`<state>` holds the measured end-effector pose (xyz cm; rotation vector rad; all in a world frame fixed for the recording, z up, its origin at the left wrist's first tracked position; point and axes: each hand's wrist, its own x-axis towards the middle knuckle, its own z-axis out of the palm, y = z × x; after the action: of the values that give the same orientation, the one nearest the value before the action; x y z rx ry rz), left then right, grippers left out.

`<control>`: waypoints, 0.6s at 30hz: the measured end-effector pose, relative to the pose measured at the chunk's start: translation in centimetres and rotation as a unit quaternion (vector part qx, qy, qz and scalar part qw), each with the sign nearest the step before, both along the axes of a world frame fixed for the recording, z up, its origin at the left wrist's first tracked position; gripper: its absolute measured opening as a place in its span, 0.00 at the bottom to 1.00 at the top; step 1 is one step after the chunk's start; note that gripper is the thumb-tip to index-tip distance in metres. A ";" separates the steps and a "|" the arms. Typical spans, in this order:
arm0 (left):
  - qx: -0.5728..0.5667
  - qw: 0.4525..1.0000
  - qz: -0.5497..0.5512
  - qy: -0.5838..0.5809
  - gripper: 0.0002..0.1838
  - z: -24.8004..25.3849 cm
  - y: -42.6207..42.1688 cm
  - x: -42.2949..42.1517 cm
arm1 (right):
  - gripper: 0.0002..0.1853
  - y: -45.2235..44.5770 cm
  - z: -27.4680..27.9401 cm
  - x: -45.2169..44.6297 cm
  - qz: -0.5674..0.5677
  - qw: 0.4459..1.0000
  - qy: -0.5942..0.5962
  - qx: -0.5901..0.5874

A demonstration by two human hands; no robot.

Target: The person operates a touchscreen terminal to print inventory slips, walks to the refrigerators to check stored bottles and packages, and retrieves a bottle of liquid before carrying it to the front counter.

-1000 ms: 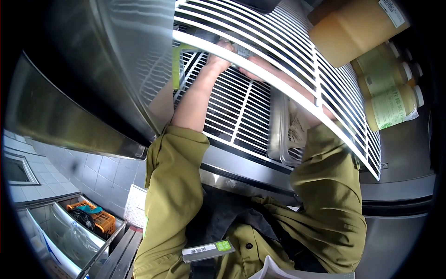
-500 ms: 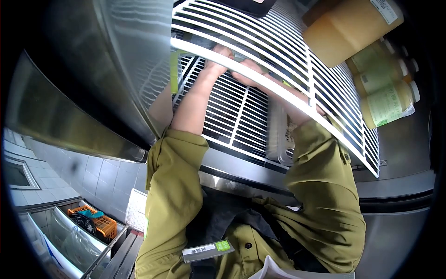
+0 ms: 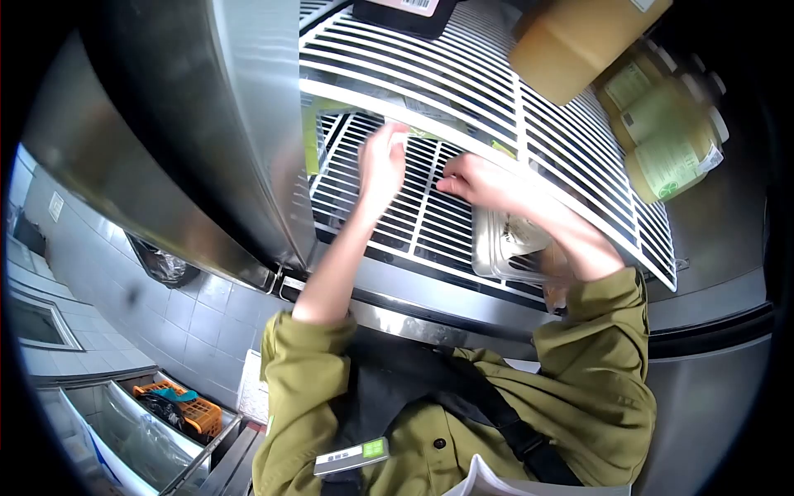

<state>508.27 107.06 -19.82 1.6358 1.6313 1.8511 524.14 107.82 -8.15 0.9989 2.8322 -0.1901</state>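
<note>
Both of my hands are inside a refrigerator, between two white wire shelves. My left hand (image 3: pixel 383 163) is over the lower wire shelf (image 3: pixel 418 207), fingers curled inward, near a green-labelled clear package (image 3: pixel 422 131) under the upper shelf. To its right, my right hand (image 3: pixel 480 180) has its fingers bent in toward the thumb. I see nothing held in either hand, though the fingertips are slightly blurred. Below the right forearm stands a clear plastic container (image 3: pixel 488 252) with pale and dark contents, partly covered by that arm.
On the upper wire shelf (image 3: pixel 521 124) stand a large jug of orange-brown liquid (image 3: pixel 579 50), several green-labelled bottles (image 3: pixel 670 165) and a black tray (image 3: pixel 405 18). The steel door (image 3: pixel 248 124) is at left. An orange basket (image 3: pixel 203 413) sits lower left.
Both hands have drawn back toward me from beneath the upper shelf and moved apart. More of the clear plastic container shows. The view has shifted slightly.
</note>
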 end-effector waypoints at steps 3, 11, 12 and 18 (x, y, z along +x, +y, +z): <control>0.012 0.917 -0.212 -0.339 0.29 0.8 -8.3 2.6 | 0.09 -4.2 0.6 1.7 0.131 0.967 0.198 0.093; -0.036 0.876 -0.306 -0.371 0.38 5.8 -17.7 4.7 | 0.18 -12.1 0.8 3.9 0.244 0.883 0.335 0.221; -0.045 0.864 -0.318 -0.387 0.38 6.6 -18.3 4.9 | 0.17 -12.5 1.0 4.3 0.245 0.873 0.341 0.250; 0.083 0.869 -0.406 -0.271 0.49 7.9 -20.3 7.1 | 0.14 -13.7 1.5 6.2 0.236 0.831 0.365 0.347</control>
<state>515.32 86.71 -11.90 1.3444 0.4421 1.7408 530.37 94.10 -6.61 0.2308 3.8642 0.7204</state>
